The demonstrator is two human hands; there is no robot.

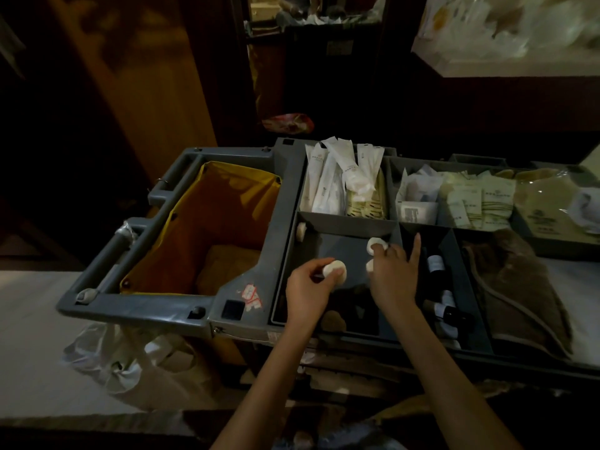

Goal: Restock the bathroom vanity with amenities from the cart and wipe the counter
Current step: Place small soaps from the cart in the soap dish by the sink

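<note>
The grey cart (240, 306) has a top tray divided into open compartments, and both hands work in the near centre compartment (337, 245). The left hand (310, 287) has its fingers curled round a white disc (337, 271). The right hand (394, 277) is just beside it, with thumb and curled fingers closed on a second white disc (376, 245). A third white disc (371, 266) sits against its thumb side, and the index finger is extended straight over the divider. Whether these discs are clear of the compartment floor cannot be told. A fourth white disc (301, 230) lies in the far left corner, apart from both hands. Just past the right-hand divider, a narrow compartment holds dark bottles (435, 264) with pale labels. A brown towel (513, 287) fills the next compartment to the right. In the far row, long white sachets (328, 180) stand on end, with pale packets (470, 203) in the adjoining section. A yellow bag (194, 203) hangs open in the left part of the cart frame. A clear plastic bag (130, 362) hangs below the near rim. Both forearms cross the near rim and cover part of the centre compartment's near edge. Lighting is dim and fine print on the packaging is unreadable.
</note>
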